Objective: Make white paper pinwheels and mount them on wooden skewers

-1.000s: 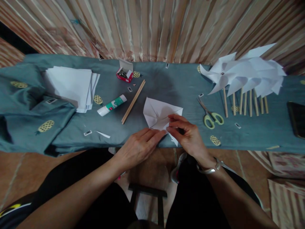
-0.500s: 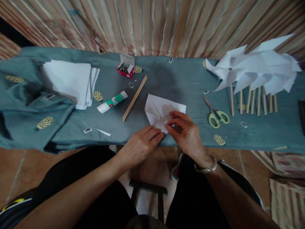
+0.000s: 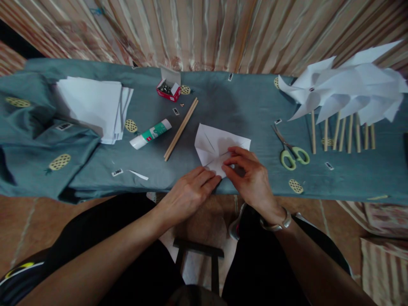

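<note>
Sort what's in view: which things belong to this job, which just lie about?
Job: folded paper, touched by left hand and right hand; likely paper stack, wooden sticks, open red box, glue stick, scissors, pinwheels.
Apparently lying about: paper strip, tiny bits.

The left hand (image 3: 188,192) and right hand (image 3: 249,177) cover part of the paper (image 3: 216,142). Overlapping pinwheels (image 3: 347,87) partly hide one another. The right edge cuts off a dark object (image 3: 406,147). Print on the glue stick (image 3: 151,134) and bits (image 3: 166,89) in the red box (image 3: 165,94) are too small to tell.
</note>
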Motion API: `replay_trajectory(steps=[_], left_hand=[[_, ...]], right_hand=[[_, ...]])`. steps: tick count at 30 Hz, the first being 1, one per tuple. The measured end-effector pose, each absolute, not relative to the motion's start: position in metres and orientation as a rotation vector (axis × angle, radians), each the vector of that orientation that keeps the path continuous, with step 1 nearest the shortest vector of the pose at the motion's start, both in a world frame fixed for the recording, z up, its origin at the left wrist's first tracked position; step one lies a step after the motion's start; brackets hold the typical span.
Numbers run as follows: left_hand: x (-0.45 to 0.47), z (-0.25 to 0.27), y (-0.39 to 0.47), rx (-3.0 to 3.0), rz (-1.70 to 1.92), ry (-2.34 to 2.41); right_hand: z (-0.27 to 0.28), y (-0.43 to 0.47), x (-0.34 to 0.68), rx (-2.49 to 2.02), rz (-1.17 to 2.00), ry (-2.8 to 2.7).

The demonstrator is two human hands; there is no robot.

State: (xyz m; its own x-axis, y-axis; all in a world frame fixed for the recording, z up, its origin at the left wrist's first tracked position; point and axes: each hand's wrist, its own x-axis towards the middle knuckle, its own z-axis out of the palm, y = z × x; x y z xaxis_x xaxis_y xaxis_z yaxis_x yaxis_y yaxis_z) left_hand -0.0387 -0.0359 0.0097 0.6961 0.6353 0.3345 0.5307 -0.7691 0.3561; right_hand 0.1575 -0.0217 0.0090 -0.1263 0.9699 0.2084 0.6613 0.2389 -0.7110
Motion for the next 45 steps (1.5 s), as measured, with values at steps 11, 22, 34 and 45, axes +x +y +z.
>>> replay_trajectory(steps=[11,22,34,45], left_hand=[[-0.039,0.004,-0.038,2.62,0.715,0.971],[-0.036,0.007,-0.036,2.565,0.743,1.004],[-0.035,0.006,-0.036,2.544,0.716,1.018],[-0.035,0.008,-0.035,2.516,0.741,1.016]], right_hand=[[0.017,-0.028,0.156,-1.434,0.444,-1.978],[0.018,-0.031,0.156,-1.41,0.351,-2.039],[0.014,-0.028,0.155,-1.409,0.357,-2.054],[0.014,-0.027,0.154,-1.411,0.368,-2.055]])
